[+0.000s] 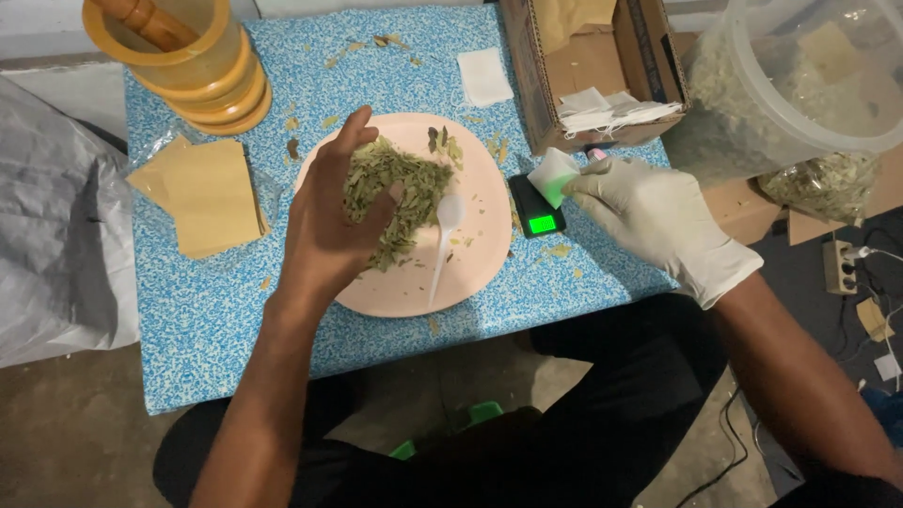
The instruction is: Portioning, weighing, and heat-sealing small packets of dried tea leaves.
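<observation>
Pinching dried leaves (390, 188) centre-frame with our left hand (329, 221), our gloved right hand (649, 212) clamps the white sachet (552, 175) over the scale (538, 207); we keep it steady

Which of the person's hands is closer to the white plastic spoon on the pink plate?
Left. The bare left hand grips dried leaves just beside the white plastic spoon; the gloved right hand is off the pink plate, holding a white sachet.

Left hand (329, 221): bare, fingers cupped and curled inward, forearm extended forward.
Right hand (649, 212): gloved white, fingertips pinched together.
</observation>
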